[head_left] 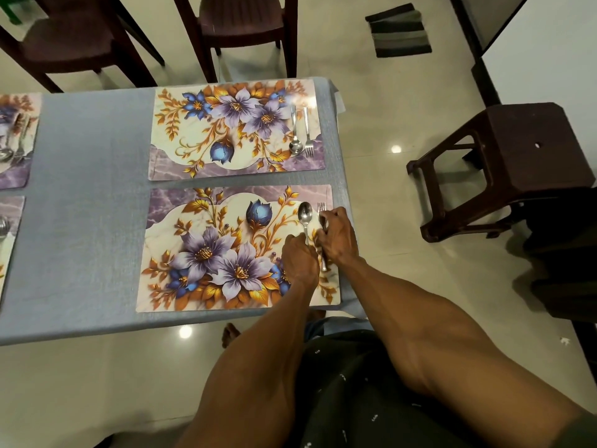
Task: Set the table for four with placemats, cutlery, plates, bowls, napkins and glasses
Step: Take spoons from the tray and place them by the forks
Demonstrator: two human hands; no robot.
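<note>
On near placemat [206, 253], right end: spoon [305, 218] and fork [323, 236] lie parallel, handles nearward. Left hand [298, 258] pinches spoon handle; right hand [337, 239] curls round fork.

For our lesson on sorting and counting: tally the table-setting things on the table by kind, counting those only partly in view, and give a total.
Placemats: 4, near right, far right, far left, near left.
Spoons: 4.
Forks: 3.
Total: 11.
</note>
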